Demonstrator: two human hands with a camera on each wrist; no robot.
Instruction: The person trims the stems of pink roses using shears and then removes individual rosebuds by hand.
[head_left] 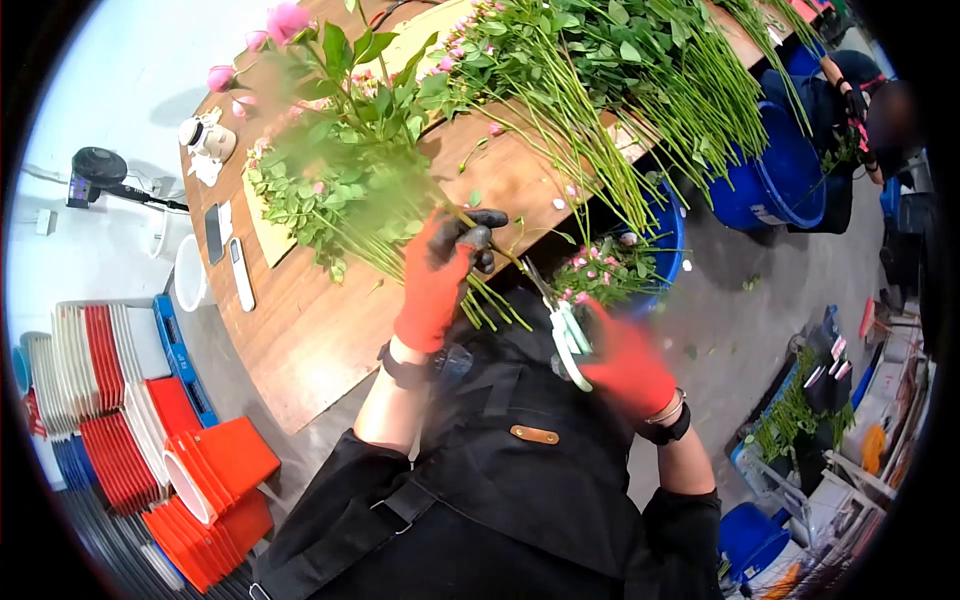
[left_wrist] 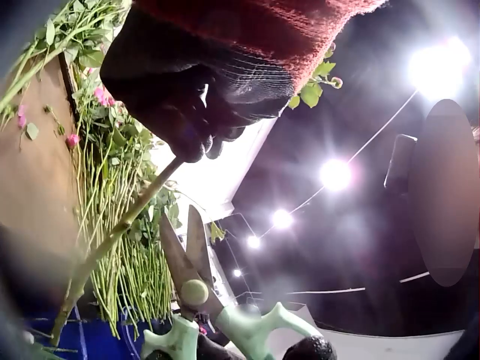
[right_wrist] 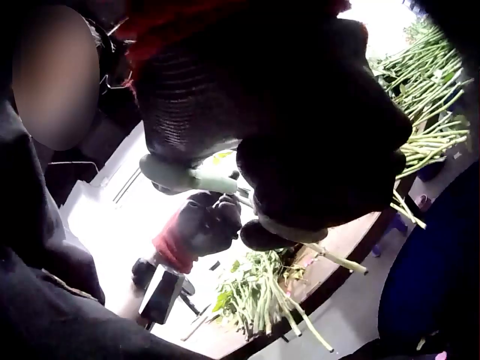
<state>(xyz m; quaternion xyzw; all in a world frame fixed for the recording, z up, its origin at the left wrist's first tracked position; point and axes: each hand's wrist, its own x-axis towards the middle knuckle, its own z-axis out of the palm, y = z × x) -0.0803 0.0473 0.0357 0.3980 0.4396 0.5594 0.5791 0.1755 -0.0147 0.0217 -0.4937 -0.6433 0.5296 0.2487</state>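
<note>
My left hand [head_left: 440, 275], in a red glove with dark palm and fingers, grips a long green rose stem [left_wrist: 120, 225] over the table edge. Blurred leaves and pink blooms [head_left: 287, 22] rise above that hand. The stem's bare lower end slants down toward my right hand [head_left: 632, 362], also gloved in red. That hand holds scissors [left_wrist: 195, 292] with pale green handles, fingers through the loops. In the left wrist view the blades stand parted, close beside the stem. The right wrist view shows the dark glove [right_wrist: 300, 127] round a handle, hiding most of the scissors.
Bundles of cut stems [head_left: 590, 150] cover the wooden table [head_left: 300, 350], ends overhanging its edge. Blue buckets [head_left: 765, 190] stand below, one holding pink flowers [head_left: 600, 270]. A phone [head_left: 214, 234] lies at left. Stacked orange buckets [head_left: 225, 465] fill the lower left. Another person [head_left: 850, 100] is at upper right.
</note>
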